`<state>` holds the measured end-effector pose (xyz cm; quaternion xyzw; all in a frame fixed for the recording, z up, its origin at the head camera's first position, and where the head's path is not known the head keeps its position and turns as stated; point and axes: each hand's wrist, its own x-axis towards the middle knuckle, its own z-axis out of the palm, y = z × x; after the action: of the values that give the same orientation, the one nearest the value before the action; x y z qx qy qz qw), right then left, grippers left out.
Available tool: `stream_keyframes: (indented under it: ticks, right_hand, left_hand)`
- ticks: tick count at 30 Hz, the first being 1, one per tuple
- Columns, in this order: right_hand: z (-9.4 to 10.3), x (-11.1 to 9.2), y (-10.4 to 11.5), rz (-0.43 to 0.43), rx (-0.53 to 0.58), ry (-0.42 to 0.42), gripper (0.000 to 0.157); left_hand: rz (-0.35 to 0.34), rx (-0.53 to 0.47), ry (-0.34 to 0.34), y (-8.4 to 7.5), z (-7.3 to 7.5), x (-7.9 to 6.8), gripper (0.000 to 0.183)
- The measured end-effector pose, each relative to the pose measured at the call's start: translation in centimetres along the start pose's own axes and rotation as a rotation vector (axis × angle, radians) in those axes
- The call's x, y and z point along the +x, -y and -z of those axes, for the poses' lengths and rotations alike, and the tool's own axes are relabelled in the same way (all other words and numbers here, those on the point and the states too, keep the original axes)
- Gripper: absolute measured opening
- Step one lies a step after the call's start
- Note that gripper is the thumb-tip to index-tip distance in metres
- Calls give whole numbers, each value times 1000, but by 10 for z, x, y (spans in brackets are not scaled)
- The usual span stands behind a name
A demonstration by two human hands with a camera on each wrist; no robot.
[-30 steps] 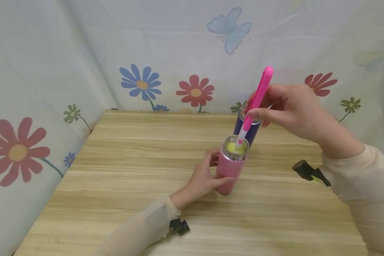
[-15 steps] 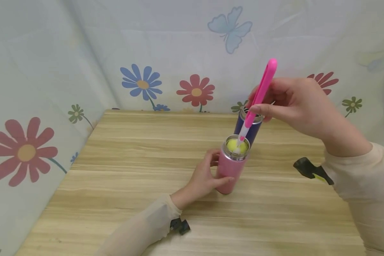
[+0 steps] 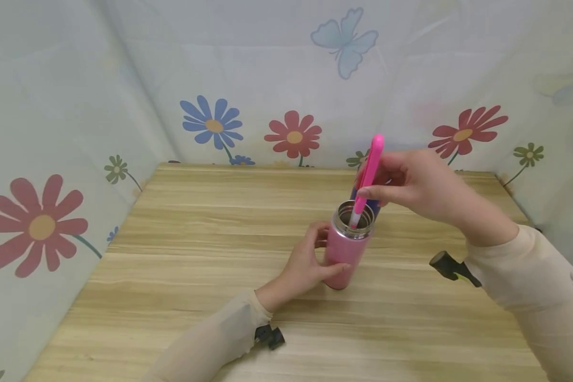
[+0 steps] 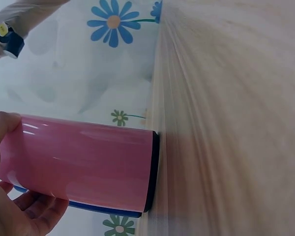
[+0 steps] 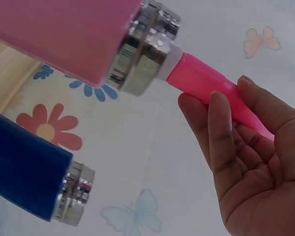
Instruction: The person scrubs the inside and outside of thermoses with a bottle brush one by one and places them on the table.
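My left hand (image 3: 300, 268) grips the lower body of an upright, lidless pink thermos bottle (image 3: 345, 255) on the table. In the left wrist view, thumb and fingers wrap the bottle (image 4: 83, 164) from both sides. My right hand (image 3: 422, 183) pinches the pink handle of a bottle brush (image 3: 373, 162) between thumb and fingers. Its white neck enters the bottle's steel mouth, and the sponge head is hidden inside. A dark blue thermos bottle (image 5: 29, 164), also lidless, stands just behind the pink one, partly covered by my right hand in the head view.
The wooden table (image 3: 196, 228) ends at a back edge close behind the blue bottle. A white curtain (image 3: 248, 63) with printed flowers and a butterfly hangs behind and to the left. Black wrist cameras (image 3: 453, 267) are strapped at both sleeves.
The brush rose slightly, its yellow sponge head bulging at the bottle's mouth, then my right hand pushed it down so the sponge went out of sight. My left hand and the bottle stayed put.
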<state>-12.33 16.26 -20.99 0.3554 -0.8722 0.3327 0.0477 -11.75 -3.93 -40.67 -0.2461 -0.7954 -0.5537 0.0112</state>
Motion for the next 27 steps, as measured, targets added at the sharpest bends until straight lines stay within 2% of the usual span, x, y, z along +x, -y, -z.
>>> stream_keyframes:
  ticks: [6, 11, 17, 27]
  right_hand:
    - [-8, 0, -8, -20, 20, 47, 18]
    - [-13, -2, -12, -28, -5, 62, 17]
    - [-14, -3, -12, -53, 2, 84, 18]
    - [-11, -8, -12, -123, -33, 57, 22]
  left_hand:
    - [-1, -2, -4, -1, 0, 0, 73]
    - [-28, 11, -6, -1, 0, 0, 73]
    - [-25, 12, -5, -1, 0, 0, 73]
    - [-21, -12, -6, -2, -1, 1, 73]
